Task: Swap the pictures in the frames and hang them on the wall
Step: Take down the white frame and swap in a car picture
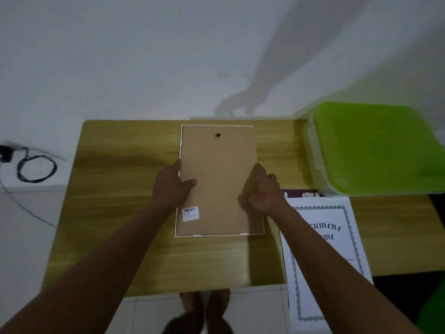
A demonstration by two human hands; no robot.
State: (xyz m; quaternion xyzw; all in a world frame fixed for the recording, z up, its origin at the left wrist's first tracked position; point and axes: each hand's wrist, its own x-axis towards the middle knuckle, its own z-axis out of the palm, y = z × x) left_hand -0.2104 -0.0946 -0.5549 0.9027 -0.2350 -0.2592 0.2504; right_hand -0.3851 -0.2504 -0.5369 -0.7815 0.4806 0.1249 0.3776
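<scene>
A white picture frame lies face down in the middle of the wooden table, its brown backing board up, with a small dark hanging hole near the far end and a barcode sticker at the near left. My left hand grips the frame's left edge, thumb on the backing. My right hand holds the right edge with curled fingers. A white certificate with a grey ornate border lies to the right under my right forearm and overhangs the table's front edge.
A green-lidded plastic box stands at the table's far right. A dark purple sheet peeks out between the box and the certificate. A coiled black cable lies on the floor at left. A white wall rises behind the table.
</scene>
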